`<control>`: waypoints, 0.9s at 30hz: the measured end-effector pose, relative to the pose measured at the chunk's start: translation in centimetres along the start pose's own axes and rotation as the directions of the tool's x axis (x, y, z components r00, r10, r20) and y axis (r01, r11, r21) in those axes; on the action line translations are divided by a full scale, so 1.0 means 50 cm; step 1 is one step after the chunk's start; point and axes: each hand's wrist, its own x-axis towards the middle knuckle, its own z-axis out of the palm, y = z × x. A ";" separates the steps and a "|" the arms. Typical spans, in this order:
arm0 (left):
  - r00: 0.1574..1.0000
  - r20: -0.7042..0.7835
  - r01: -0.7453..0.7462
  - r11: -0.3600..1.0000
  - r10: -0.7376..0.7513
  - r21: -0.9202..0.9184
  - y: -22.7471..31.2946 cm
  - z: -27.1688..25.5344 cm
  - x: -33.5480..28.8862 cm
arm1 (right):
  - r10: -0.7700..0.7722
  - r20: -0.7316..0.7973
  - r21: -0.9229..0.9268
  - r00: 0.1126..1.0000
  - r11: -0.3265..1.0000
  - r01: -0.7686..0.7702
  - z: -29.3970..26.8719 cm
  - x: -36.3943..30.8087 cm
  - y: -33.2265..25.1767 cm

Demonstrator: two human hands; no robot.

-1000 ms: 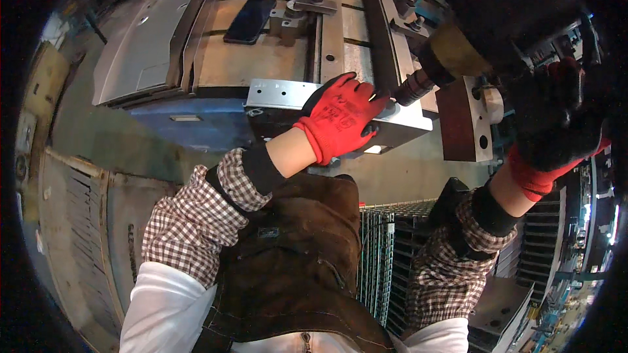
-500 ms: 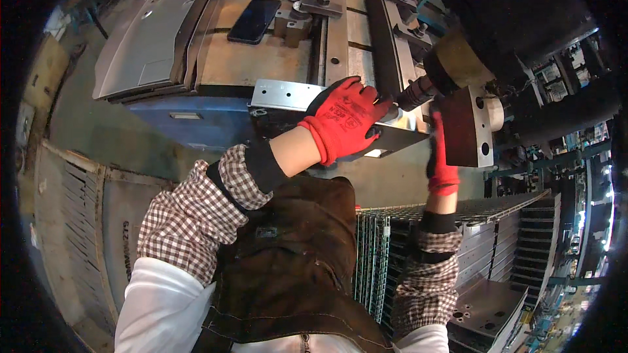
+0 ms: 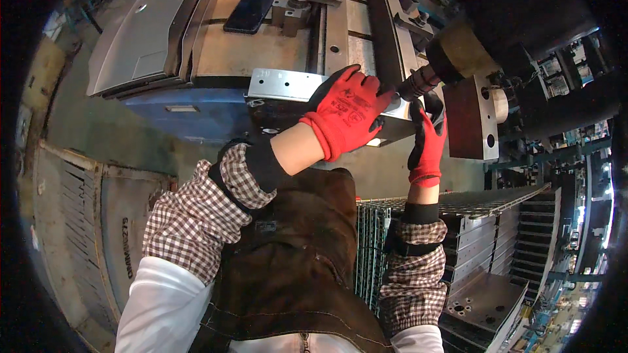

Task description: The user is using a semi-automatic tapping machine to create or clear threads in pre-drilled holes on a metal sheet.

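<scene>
A bent, shiny sheet-metal part (image 3: 281, 85) with small round holes lies along the near edge of the machine table. My left hand (image 3: 347, 114), in a red glove with dark fingers, is closed over the part's middle. My right hand (image 3: 428, 140), gloved alike, has its fingers curled at the part's right end; its grip there is partly hidden. Between the hands, a dark ribbed cylindrical tool (image 3: 418, 82) comes down from the machine head to the part. Its tip is close to my left fingers.
Stacked grey sheet panels (image 3: 147, 39) lie on the left of the table. Behind the part are a black phone (image 3: 251, 10), a clamp block (image 3: 290, 14) and long steel rails (image 3: 335, 26). A drilled dark block (image 3: 474, 117) juts out beside my right hand. A wire-mesh cage (image 3: 458, 204) stands below right.
My right hand has moved left from beside the drilled block to the part's right end, and its fingers have curled in. The left hand keeps its hold; the view has shifted slightly.
</scene>
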 end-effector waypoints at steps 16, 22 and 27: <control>1.000 0.030 0.011 1.000 -0.011 0.004 0.003 -0.005 0.001 | -0.082 0.057 -0.020 0.995 0.996 0.083 -0.026 0.010 0.026; 0.999 0.037 0.018 1.000 -0.018 0.000 0.002 -0.005 0.000 | -0.072 0.058 0.037 0.996 0.997 0.070 -0.007 0.008 0.017; 1.000 0.021 0.012 1.000 -0.012 -0.002 0.003 -0.004 -0.001 | -0.049 0.032 0.117 0.998 0.992 0.045 -0.010 0.011 0.025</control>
